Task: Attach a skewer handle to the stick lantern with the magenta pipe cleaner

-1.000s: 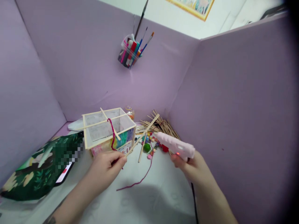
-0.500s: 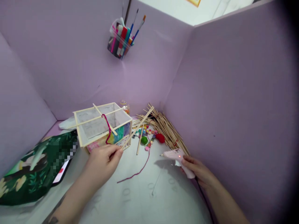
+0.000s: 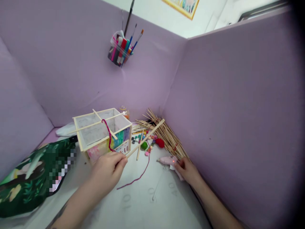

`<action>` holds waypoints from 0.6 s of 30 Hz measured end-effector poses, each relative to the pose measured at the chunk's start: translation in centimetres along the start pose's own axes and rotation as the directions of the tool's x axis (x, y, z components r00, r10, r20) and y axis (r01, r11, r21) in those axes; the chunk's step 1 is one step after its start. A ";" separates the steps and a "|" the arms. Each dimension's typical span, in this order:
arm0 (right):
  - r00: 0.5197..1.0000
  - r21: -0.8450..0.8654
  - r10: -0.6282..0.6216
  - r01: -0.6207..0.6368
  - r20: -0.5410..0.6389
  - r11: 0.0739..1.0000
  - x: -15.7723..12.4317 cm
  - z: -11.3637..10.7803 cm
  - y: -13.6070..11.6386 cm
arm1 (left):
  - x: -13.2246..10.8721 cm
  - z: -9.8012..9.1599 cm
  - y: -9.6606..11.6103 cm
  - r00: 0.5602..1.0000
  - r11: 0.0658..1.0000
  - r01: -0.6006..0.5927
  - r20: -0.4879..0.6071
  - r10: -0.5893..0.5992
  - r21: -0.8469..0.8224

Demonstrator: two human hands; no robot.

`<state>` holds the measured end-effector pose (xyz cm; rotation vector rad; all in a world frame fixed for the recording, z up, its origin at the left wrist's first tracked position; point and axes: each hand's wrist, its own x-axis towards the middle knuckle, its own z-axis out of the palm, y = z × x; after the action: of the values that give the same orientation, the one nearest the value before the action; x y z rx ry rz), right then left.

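Note:
My left hand (image 3: 111, 167) pinches the near end of a pale wooden stick (image 3: 147, 137), which slants up to the right. Just beyond this hand stands an open-topped box (image 3: 82, 135) framed in sticks, with coloured panels on its front. Two crossed sticks (image 3: 98, 123) lie over its top, and a magenta strand of yarn (image 3: 109, 133) hangs from them down behind my hand. My right hand (image 3: 187, 171) is closed round the handle of a pink hot glue gun (image 3: 168, 160). The gun's red light is on, its nozzle points left, and it is low at the table.
Behind the glue gun lies a bundle of thin sticks (image 3: 171, 135). Red (image 3: 159, 143) and green (image 3: 144, 146) balls sit among small coloured pieces. A green bag (image 3: 26, 178) is at left. A cup of markers and brushes (image 3: 119, 51) hangs on the purple wall (image 3: 143, 82).
My right hand has lowered the glue gun to the table. The stick in my left hand has swung to a lower slant, its far end further right. The view has tilted up slightly.

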<state>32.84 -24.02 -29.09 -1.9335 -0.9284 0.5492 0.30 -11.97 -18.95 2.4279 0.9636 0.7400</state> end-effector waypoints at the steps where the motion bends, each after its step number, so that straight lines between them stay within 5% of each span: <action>1: 0.997 -0.050 -0.071 0.070 -0.036 0.996 -0.2 -0.5 -1.3 | 0.0 0.0 0.1 1.000 1.000 -0.014 -0.011 0.014 0.003; 3: 0.954 -0.154 -0.287 0.271 -0.087 0.950 -0.7 -1.2 -4.8 | 0.0 -0.1 0.3 0.997 0.998 -0.058 -0.041 0.058 0.007; 5: 0.898 -0.069 -0.433 0.429 -0.079 0.901 -1.6 -1.4 -9.1 | -0.1 0.0 0.5 0.988 0.993 -0.113 -0.106 0.115 0.021; 10: 0.768 0.260 -0.511 0.622 -0.386 0.738 -3.6 0.0 -17.9 | -0.3 0.3 0.5 0.919 0.968 -0.207 -0.310 0.242 0.143; 14: 0.718 0.380 -0.424 0.669 -0.553 0.638 -3.9 1.4 -19.0 | -0.2 0.5 0.2 0.891 0.956 -0.242 -0.352 0.286 0.165; 18: 0.747 0.379 -0.494 0.657 -0.445 0.651 -3.4 1.6 -18.0 | 0.1 0.6 -0.1 0.923 0.973 -0.223 -0.307 0.232 0.064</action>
<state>22.62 -20.11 -14.28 -1.0838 -1.0091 0.0782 0.73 -11.97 -19.44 2.5226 0.8114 1.2320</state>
